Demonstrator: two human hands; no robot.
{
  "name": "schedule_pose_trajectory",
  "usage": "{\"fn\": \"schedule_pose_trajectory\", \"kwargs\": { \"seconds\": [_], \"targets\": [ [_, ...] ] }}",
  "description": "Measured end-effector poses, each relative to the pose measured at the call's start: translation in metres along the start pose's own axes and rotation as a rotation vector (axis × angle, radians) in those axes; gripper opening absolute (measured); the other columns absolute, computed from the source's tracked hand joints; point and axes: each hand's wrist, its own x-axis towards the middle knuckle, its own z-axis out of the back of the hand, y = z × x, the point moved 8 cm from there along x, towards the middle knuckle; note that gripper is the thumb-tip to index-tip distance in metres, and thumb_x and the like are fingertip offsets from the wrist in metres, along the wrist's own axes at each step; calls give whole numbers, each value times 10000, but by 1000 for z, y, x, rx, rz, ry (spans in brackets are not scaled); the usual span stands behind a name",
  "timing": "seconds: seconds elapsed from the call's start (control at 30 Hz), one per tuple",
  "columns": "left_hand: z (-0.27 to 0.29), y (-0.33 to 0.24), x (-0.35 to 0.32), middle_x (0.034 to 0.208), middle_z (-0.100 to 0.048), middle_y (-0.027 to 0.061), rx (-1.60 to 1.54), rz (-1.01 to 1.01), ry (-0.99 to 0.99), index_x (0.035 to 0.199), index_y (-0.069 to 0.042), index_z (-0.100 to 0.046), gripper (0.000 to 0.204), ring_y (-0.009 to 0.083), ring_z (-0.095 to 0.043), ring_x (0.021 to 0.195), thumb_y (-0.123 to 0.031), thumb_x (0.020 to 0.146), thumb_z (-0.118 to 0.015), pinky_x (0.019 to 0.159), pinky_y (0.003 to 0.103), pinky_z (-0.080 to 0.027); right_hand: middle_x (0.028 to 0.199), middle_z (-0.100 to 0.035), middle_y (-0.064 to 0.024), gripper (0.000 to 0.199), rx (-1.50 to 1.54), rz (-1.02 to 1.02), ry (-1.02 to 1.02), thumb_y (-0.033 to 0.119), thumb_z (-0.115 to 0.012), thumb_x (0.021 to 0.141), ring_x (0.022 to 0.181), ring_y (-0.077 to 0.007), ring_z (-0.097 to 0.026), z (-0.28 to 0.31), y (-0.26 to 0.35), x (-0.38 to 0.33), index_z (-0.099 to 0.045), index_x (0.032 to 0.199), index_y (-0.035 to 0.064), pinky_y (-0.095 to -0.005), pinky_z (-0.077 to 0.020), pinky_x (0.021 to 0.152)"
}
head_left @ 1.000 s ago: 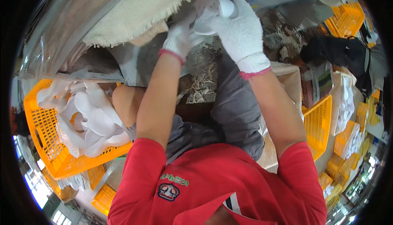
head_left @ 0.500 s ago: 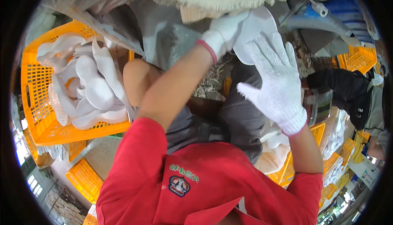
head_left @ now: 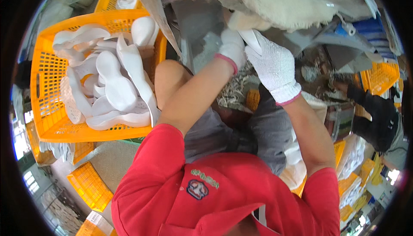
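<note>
A white insole (head_left: 252, 41) is held up between my two white-gloved hands, turned nearly edge-on. My left hand (head_left: 232, 46) is closed at its left side, with the fingertips partly hidden beside a cream-coloured part (head_left: 246, 21) of the machine. My right hand (head_left: 274, 63) grips the insole from the right, thumb and fingers against it. Whether the insole touches the cream part I cannot tell. To my left, an orange basket (head_left: 39, 87) contains several similar white insoles (head_left: 112, 81), lying loosely on one another.
Fringed cream cloth (head_left: 286, 8) hangs over the machine above my hands. Pale scraps (head_left: 234, 85) lie below, between my knees. More orange baskets (head_left: 90, 186) stand behind at left and at far right (head_left: 379, 78). Another person in dark clothing (head_left: 374, 115) sits at the right.
My right hand, spread open before, has closed on the insole. The insole has turned from its broad face to its edge. My view has shifted, bringing the basket further into the picture.
</note>
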Motion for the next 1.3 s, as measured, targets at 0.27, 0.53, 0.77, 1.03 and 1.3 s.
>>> {"fn": "schedule_pose_trajectory", "kwargs": {
  "seconds": [0.27, 0.53, 0.77, 1.03, 1.3],
  "targets": [
    [-6, 7, -33, 1153, -716, 187, 940, -489, -117, 1220, -26, -628, 397, 394, -696, 1086, -365, 1046, -516, 972, 520, -537, 962, -756, -94, 266, -51, -194, -143, 293, -758, 914, 791, -314, -737, 19, -4, 20, -790, 1175, 251, -391, -598, 715],
    [-27, 30, -32, 1054, -724, 128, -217, 232, 124, 1055, -53, -662, 321, 296, -710, 1008, -301, 1085, -460, 888, 465, -562, 1369, -622, -236, 939, 394, -238, 478, 274, -761, 778, 1086, -414, -693, 11, 13, -5, -356, 1599, 66, -452, -593, 867],
    [-31, -5, -15, 1089, -725, 145, -128, 77, 84, 1108, -41, -657, 355, 303, -715, 1026, -338, 1090, -464, 914, 460, -570, 1146, -694, -238, 553, 398, -58, 541, 267, -805, 718, 1171, -459, -634, -9, 21, 36, -681, 1204, 32, -500, -534, 973],
    [-23, 28, -24, 1130, -726, 163, -307, 250, 122, 1169, -26, -651, 404, 310, -722, 1048, -380, 1095, -469, 944, 455, -578, 1303, -662, -210, 926, 373, -623, 202, 337, -944, 710, 1203, -352, -660, 23, 18, -49, -547, 1476, 0, -435, -522, 1035],
    [-5, -18, 1, 1170, -727, 182, -52, 15, -46, 1229, -12, -645, 463, 317, -728, 1069, -422, 1101, -474, 974, 449, -587, 1029, -733, -165, 582, 150, -189, 76, 429, -858, 789, 920, -390, -733, 19, 3, 11, -697, 1216, 68, -447, -609, 785]
  ]
}}
